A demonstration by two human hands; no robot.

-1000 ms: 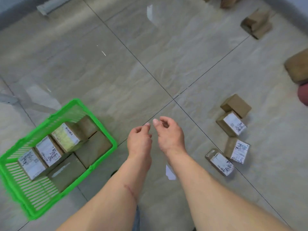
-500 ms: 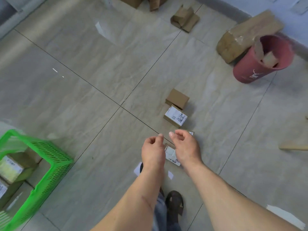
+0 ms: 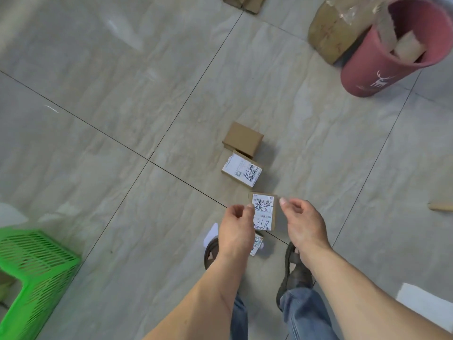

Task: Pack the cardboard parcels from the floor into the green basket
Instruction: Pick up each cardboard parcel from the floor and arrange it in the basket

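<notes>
Several small cardboard parcels lie in a row on the tiled floor: a plain brown one (image 3: 243, 139) farthest, a white-labelled one (image 3: 241, 172) behind it, a labelled parcel (image 3: 263, 211) between my hands, and another (image 3: 256, 244) mostly hidden under my left wrist. My left hand (image 3: 236, 231) hovers just left of the labelled parcel, fingers loosely curled, holding nothing. My right hand (image 3: 302, 225) is just right of it, also empty with fingers apart. The green basket (image 3: 36, 266) is at the lower left, its contents hidden.
A red plastic bin (image 3: 382, 57) with cardboard scraps stands at the top right beside a large brown box (image 3: 331, 33). More cardboard lies at the top edge (image 3: 245, 2). My sandalled feet (image 3: 295, 273) stand right below the parcels. A cardboard strip (image 3: 441, 206) lies at right.
My view and body have swung right, away from the basket and over the row of parcels. Both hands have spread apart and now flank one labelled parcel.
</notes>
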